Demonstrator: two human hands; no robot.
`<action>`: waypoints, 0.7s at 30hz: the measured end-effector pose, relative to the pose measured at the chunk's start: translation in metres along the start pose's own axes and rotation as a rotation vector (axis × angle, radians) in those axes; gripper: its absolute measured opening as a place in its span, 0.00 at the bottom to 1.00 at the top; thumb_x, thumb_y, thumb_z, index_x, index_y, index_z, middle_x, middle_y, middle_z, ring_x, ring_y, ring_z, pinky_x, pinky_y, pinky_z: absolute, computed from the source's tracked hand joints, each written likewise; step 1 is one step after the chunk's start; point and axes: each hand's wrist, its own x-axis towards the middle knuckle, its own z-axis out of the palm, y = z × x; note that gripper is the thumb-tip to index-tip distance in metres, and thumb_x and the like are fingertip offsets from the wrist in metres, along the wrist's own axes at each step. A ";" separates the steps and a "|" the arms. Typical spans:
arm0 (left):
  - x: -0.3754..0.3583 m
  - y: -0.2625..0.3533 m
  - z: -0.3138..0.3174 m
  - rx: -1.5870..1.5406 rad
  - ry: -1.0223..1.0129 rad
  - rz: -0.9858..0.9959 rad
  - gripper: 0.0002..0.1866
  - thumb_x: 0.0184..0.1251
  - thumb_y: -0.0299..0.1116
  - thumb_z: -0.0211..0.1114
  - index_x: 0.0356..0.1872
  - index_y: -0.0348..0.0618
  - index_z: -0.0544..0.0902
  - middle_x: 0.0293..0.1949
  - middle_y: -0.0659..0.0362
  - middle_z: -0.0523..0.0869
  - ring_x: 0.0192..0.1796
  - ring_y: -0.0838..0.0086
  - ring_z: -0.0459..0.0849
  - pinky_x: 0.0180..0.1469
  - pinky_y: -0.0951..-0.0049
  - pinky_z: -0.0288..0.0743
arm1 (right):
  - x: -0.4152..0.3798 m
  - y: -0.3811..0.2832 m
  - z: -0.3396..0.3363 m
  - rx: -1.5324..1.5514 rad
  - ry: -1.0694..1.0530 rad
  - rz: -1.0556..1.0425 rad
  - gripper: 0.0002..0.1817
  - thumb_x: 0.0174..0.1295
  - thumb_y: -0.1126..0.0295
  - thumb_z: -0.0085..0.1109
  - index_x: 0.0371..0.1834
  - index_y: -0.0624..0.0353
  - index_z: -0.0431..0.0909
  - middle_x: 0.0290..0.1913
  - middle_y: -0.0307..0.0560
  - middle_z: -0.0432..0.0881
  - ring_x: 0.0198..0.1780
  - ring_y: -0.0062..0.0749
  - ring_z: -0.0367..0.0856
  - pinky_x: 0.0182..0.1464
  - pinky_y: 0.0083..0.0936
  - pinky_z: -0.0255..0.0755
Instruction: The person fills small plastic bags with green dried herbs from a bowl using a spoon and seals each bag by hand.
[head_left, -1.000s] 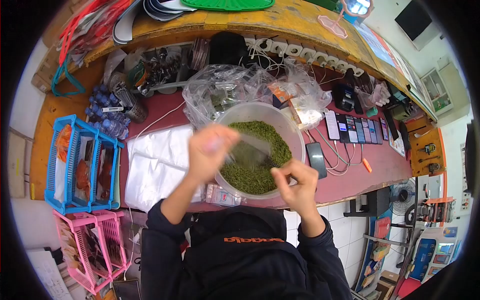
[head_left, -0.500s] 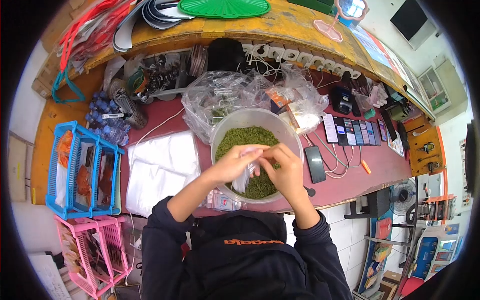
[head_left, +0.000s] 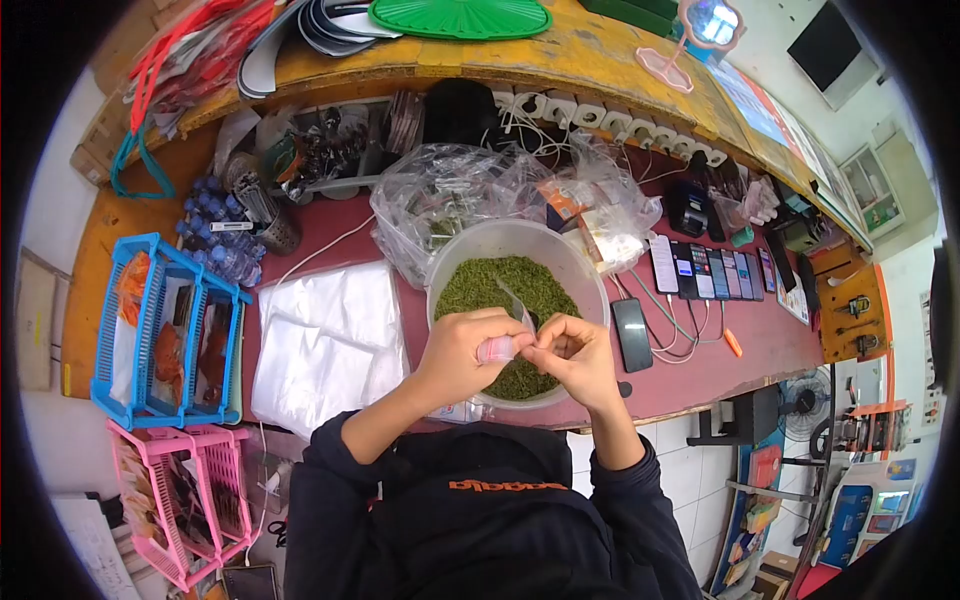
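Note:
My left hand (head_left: 462,347) and my right hand (head_left: 578,360) are close together over the near part of a translucent plastic tub (head_left: 437,275). Chopped green leafy material (head_left: 500,278) covers the tub's bottom. Closed fingers of my left hand grip a small clear plastic bag (head_left: 496,349) with a pinkish patch, and a thin clear part of it rises between the hands. Thumb and finger of my right hand pinch its edge. The rest of the bag is hidden in my left palm.
A stack of clear plastic sheets or bags (head_left: 325,340) lies left of the tub. Crumpled clear plastic (head_left: 420,195) is behind it. Several phones (head_left: 705,270) with cables lie right. Blue baskets (head_left: 165,335) and a pink rack (head_left: 185,500) stand at far left.
Both hands have come down toward me, and my right hand has turned. The small bag hung below the fingers before; now part of it points up between my hands.

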 end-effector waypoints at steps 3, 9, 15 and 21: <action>-0.002 -0.004 0.006 0.007 0.009 -0.001 0.06 0.56 0.28 0.70 0.27 0.38 0.82 0.27 0.54 0.82 0.27 0.64 0.82 0.30 0.70 0.73 | -0.003 -0.008 -0.004 0.225 -0.165 0.266 0.07 0.62 0.75 0.63 0.29 0.60 0.75 0.26 0.34 0.77 0.24 0.12 0.72 0.25 0.12 0.64; -0.017 -0.003 0.017 0.264 0.045 0.030 0.07 0.50 0.29 0.68 0.19 0.41 0.78 0.21 0.57 0.81 0.23 0.62 0.81 0.25 0.68 0.72 | -0.011 0.003 0.017 -0.642 -0.042 -0.280 0.11 0.65 0.71 0.54 0.26 0.62 0.68 0.21 0.51 0.74 0.23 0.48 0.77 0.25 0.37 0.67; -0.010 0.004 0.014 0.456 0.088 0.028 0.08 0.50 0.32 0.67 0.19 0.43 0.79 0.19 0.58 0.80 0.22 0.62 0.81 0.24 0.67 0.71 | -0.015 -0.003 0.028 -0.734 0.138 -0.221 0.10 0.63 0.73 0.55 0.26 0.62 0.67 0.24 0.56 0.74 0.26 0.56 0.76 0.27 0.43 0.68; -0.001 0.003 0.012 0.206 0.084 0.025 0.11 0.59 0.32 0.66 0.20 0.40 0.77 0.18 0.56 0.77 0.20 0.58 0.78 0.23 0.64 0.68 | -0.010 0.001 0.018 -0.664 0.113 -0.279 0.10 0.64 0.74 0.54 0.26 0.62 0.67 0.23 0.56 0.73 0.25 0.55 0.75 0.28 0.43 0.68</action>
